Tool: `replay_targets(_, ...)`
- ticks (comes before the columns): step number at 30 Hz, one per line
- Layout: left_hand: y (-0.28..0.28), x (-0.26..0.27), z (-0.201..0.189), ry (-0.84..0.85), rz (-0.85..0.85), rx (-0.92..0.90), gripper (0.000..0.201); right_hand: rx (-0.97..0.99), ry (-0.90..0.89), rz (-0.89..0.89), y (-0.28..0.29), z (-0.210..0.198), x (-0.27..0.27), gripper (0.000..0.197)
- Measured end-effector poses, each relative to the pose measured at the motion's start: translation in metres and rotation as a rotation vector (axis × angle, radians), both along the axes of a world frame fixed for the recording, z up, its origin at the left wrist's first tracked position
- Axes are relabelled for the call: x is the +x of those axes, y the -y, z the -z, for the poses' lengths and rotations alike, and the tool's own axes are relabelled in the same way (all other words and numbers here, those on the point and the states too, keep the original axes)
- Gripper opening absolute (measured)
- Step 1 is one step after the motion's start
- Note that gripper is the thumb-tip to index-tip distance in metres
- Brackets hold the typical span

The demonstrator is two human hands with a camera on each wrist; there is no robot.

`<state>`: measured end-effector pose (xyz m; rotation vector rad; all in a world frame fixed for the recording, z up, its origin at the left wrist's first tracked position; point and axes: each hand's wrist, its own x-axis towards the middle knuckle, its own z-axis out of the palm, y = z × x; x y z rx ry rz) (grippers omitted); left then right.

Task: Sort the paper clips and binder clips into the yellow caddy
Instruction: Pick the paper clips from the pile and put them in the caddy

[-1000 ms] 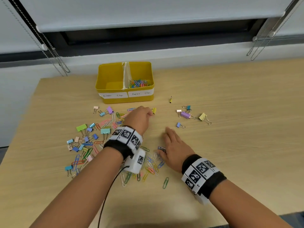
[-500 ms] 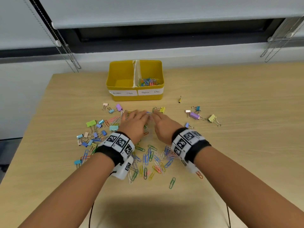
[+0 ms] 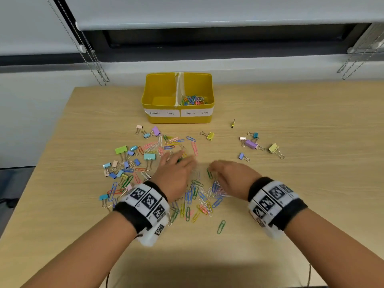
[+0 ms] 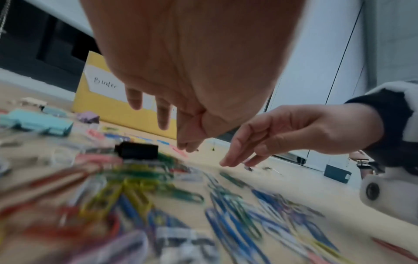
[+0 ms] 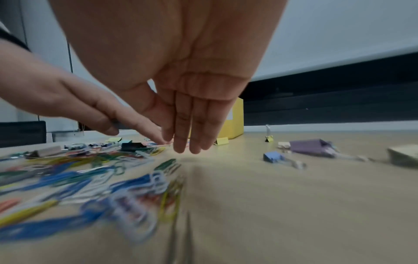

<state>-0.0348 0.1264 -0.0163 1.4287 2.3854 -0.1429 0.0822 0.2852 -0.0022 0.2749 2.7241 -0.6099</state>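
Office or lab-style desk setup. Light wood-grain desk (image 3: 291, 194) pushed against a plain white wall, window (image 3: 218, 36) above with roller blinds (image 3: 207, 11) and bead pull chains (image 3: 91, 57). Stationery everywhere: paper clips (image 3: 195, 196), binder clips (image 3: 124, 161), yellow caddy (image 3: 178, 119) with 2 handwritten labels. Dark office chair back (image 5: 22, 133) visible behind.

bare table (image 3: 311, 183) rightward, paper clips (image 3: 195, 196) seemingly underhand
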Motion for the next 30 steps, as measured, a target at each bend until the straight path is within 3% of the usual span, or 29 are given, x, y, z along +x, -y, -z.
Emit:
replay_targets(4,-0.010,-0.016,-0.008,-0.171,-0.078,0.118,0.046,0.015,-0.075,0.014,0.002,0.005,-0.053,0.053)
replay_targets(9,0.009,-0.009,0.001,-0.135,-0.103,0.056,0.034,0.057,0.148,-0.110,0.009,0.028,-0.095,0.072)
replay_targets(13,0.012,-0.019,0.009,-0.101,-0.142,0.101,0.040,0.079,0.209,-0.194,0.018,0.027,-0.071,0.078)
replay_targets(17,0.015,-0.030,0.012,-0.029,-0.211,0.138,0.031,0.124,0.216,-0.255,0.020,0.017,-0.025,0.070)
replay_targets(22,0.019,-0.034,0.015,0.004,-0.266,0.179,0.030,0.155,0.042,-0.192,0.021,0.000,-0.037,0.050)
replay_targets(26,0.023,-0.037,0.016,0.042,-0.305,0.214,0.026,0.100,0.114,-0.251,0.035,0.015,-0.051,0.059)
replay_targets(30,0.026,-0.042,0.014,0.146,-0.353,0.244,0.024,0.101,0.139,-0.312,0.035,0.026,-0.020,0.063)
